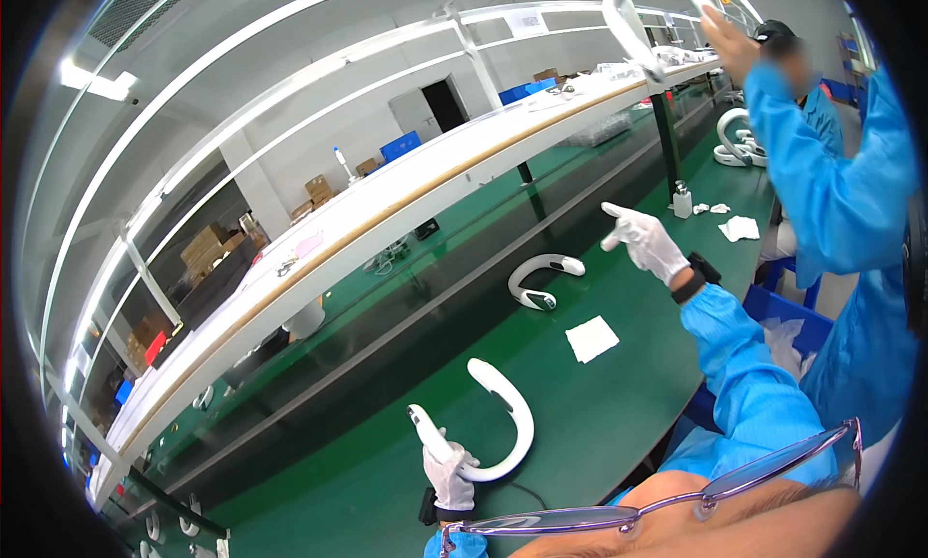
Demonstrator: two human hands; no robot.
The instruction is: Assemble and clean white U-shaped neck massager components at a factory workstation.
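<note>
My left hand point(449, 483), in a white glove, is closed around one arm of a white U-shaped neckband device point(520, 432) low over the green bench. A dark patch shows near the tip of the gripped arm. My right hand point(646, 245), also gloved, is raised over the bench with index finger and thumb stretched out; it holds nothing I can see. A second white U-shaped neckband device point(522, 280) lies to the left of it. Between the two devices and nearer me rests a white cloth or paper square point(592, 339).
A long white shelf point(387, 210) on posts runs along the bench's far side, above a dark belt point(406, 297). At right, a co-worker in blue lifts another U-shaped device point(633, 31). Beyond my right hand stand a small bottle point(682, 200) and crumpled white wipes point(739, 228).
</note>
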